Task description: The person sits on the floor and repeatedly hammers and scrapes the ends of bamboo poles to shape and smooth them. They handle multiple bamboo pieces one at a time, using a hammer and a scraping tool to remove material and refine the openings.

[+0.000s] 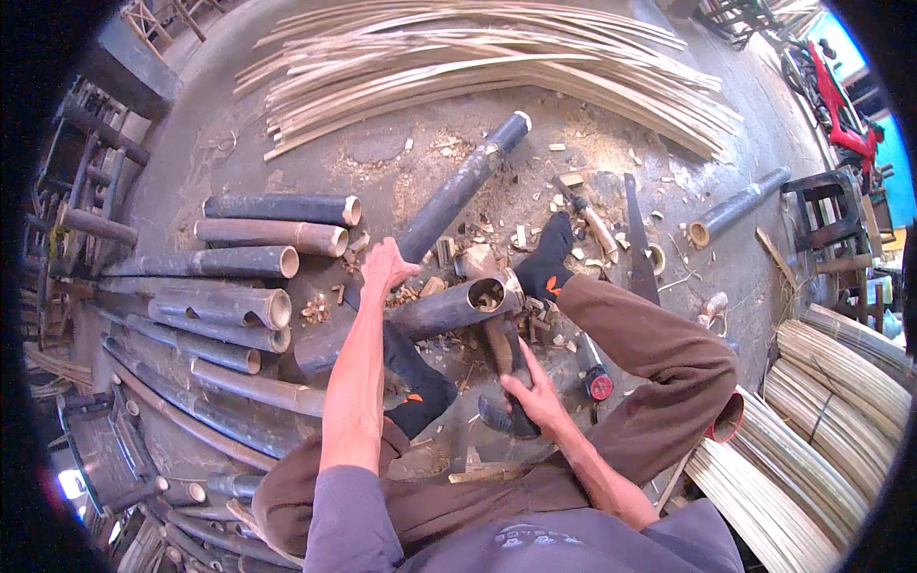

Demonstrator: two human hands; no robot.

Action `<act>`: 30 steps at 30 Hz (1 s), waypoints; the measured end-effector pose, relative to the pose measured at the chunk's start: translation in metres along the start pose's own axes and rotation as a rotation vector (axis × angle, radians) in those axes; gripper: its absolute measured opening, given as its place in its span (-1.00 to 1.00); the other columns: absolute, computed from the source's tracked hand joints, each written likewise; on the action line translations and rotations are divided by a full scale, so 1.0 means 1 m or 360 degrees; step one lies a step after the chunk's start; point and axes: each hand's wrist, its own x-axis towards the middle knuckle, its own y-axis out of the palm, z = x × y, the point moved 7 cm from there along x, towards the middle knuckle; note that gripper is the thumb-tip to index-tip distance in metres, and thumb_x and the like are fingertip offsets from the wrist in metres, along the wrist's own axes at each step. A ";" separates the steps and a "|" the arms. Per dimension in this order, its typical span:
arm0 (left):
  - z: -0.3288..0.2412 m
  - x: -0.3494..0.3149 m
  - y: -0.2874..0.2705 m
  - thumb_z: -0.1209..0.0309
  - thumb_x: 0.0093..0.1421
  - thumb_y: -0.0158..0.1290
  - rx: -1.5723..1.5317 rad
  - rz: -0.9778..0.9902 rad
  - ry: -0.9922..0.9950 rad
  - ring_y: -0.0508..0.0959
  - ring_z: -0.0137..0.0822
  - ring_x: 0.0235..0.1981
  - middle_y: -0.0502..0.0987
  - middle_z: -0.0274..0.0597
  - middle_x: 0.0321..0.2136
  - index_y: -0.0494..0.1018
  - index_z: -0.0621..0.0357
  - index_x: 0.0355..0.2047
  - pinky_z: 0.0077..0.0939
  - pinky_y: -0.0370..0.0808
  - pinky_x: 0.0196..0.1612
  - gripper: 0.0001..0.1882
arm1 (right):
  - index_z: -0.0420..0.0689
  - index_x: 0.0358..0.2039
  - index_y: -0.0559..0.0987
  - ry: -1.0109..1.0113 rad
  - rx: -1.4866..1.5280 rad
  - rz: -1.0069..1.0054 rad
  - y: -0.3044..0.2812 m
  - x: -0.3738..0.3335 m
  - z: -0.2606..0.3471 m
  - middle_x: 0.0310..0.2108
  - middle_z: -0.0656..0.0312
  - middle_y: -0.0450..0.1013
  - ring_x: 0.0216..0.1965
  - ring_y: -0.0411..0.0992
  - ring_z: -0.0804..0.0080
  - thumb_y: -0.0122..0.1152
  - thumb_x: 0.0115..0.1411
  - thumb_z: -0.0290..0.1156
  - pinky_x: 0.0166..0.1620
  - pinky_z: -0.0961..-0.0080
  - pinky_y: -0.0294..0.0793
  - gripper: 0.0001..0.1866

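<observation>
My left hand (385,269) is closed round the lower end of a dark bamboo pole (457,196), which slants away from me to a pale cut end. My right hand (538,390) grips a dark, curved-handled tool (506,358); its working end is hard to make out. Between my feet a thicker dark bamboo tube (420,315) lies across the floor, its hollow cut end facing right, close to the tool. Pale wood chips (521,236) are scattered around both pieces.
Cut bamboo tubes (248,263) lie in rows at left. Long split strips (458,62) are piled ahead, with bundled strips (764,477) at right. A saw (638,239), a hatchet-like tool (592,224) and a tape measure (599,385) lie right of my feet, near a dark stool (831,205).
</observation>
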 end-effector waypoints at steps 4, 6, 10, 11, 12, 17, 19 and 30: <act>-0.013 -0.023 -0.024 0.05 -0.36 0.26 -0.0498 -0.0032 0.0105 0.62 0.03 -0.24 0.58 0.22 -0.23 0.52 0.39 -0.21 -0.20 0.54 -0.14 -0.25 | 0.04 0.39 0.05 -0.0603 -0.0485 -0.0222 -0.011 -0.016 -0.006 0.11 -0.02 0.37 0.06 0.38 0.25 0.21 0.16 -0.33 0.11 0.42 0.33 -0.17; -0.046 -0.048 -0.028 0.18 -0.29 0.30 -0.1054 0.0157 0.0160 0.61 -0.13 -0.27 0.60 0.04 -0.27 0.50 0.39 -0.15 -0.29 0.53 -0.16 -0.32 | 0.01 0.39 0.05 -0.0465 -0.0386 -0.0236 -0.019 -0.018 -0.014 0.20 -0.06 0.30 0.23 0.25 0.17 0.21 0.15 -0.29 0.24 0.39 0.19 -0.16; -0.080 -0.109 -0.029 0.32 -0.11 0.33 -0.1963 0.0280 0.0280 0.54 -0.35 -0.27 0.55 -0.19 -0.27 0.41 0.28 -0.02 -0.38 0.49 -0.13 -0.37 | -0.01 0.40 0.03 -0.0352 -0.0363 -0.0247 -0.027 -0.010 -0.043 0.21 -0.09 0.29 0.22 0.27 0.12 0.18 0.16 -0.23 0.22 0.33 0.23 -0.16; -0.084 -0.110 -0.039 0.31 -0.08 0.32 -0.2134 0.0173 0.0381 0.53 -0.36 -0.26 0.54 -0.19 -0.26 0.40 0.27 -0.01 -0.38 0.48 -0.13 -0.38 | -0.01 0.40 0.02 -0.0365 -0.0379 -0.0251 -0.028 -0.011 -0.048 0.22 -0.10 0.28 0.22 0.27 0.10 0.17 0.16 -0.22 0.21 0.31 0.24 -0.16; -0.090 -0.108 -0.056 0.30 -0.06 0.32 -0.2308 0.0049 0.0483 0.52 -0.36 -0.25 0.53 -0.19 -0.24 0.38 0.26 -0.01 -0.39 0.48 -0.12 -0.39 | 0.00 0.40 0.02 -0.0476 -0.0464 -0.0284 -0.028 -0.007 -0.050 0.19 -0.09 0.31 0.15 0.34 0.12 0.17 0.16 -0.23 0.15 0.32 0.32 -0.16; -0.126 -0.108 -0.123 0.36 0.03 0.30 -0.2574 -0.0301 0.0808 0.50 -0.36 -0.22 0.50 -0.24 -0.23 0.33 0.21 0.00 -0.39 0.45 -0.09 -0.45 | 0.00 0.41 -0.01 -0.0121 -0.0174 -0.0197 -0.025 -0.022 -0.044 0.00 0.02 0.43 -0.39 0.49 0.38 0.17 0.17 -0.29 -0.33 0.44 0.51 -0.16; -0.121 -0.099 -0.114 0.44 0.00 0.34 -0.2538 -0.0438 0.0812 0.50 -0.38 -0.23 0.49 -0.26 -0.26 0.32 0.18 -0.01 -0.39 0.46 -0.10 -0.43 | 0.00 0.41 -0.02 -0.0409 -0.0090 -0.0301 -0.028 -0.013 -0.044 -0.14 0.08 0.49 -0.58 0.41 0.52 0.18 0.18 -0.30 -0.50 0.52 0.45 -0.15; -0.116 -0.148 -0.073 0.26 -0.11 0.42 -0.1888 -0.0959 0.0728 0.51 -0.18 -0.14 0.49 -0.07 -0.14 0.19 0.28 0.12 -0.31 0.42 0.01 -0.13 | -0.01 0.41 -0.04 -0.0274 -0.0113 -0.0267 -0.024 -0.001 -0.056 -0.28 0.08 0.50 -0.62 0.43 0.47 0.18 0.18 -0.29 -0.48 0.45 0.46 -0.14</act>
